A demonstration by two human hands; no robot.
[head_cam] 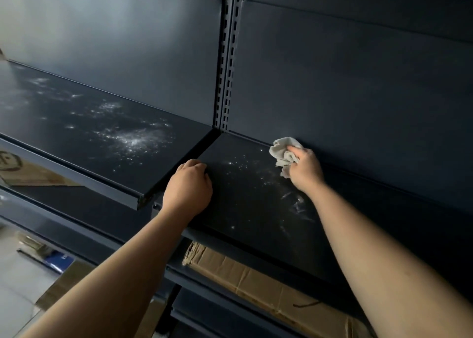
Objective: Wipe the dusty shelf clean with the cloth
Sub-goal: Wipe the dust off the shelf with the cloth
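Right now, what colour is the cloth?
Off-white, a bit greyish, the cloth; head view.

Dark metal shelf [245, 197] showing white dust specks; crumpled off-white cloth [282, 153] lying bunched at its 1 o'clock, against the back.

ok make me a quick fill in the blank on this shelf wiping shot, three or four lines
1. The cloth is bunched in the person's ____ hand.
2. The left hand rests on the shelf and holds ____.
3. The heaviest patch of white dust lies on the neighbouring shelf to the ____.
4. On the level below lies a flattened ____ box.

Missing words: right; nothing; left; cardboard
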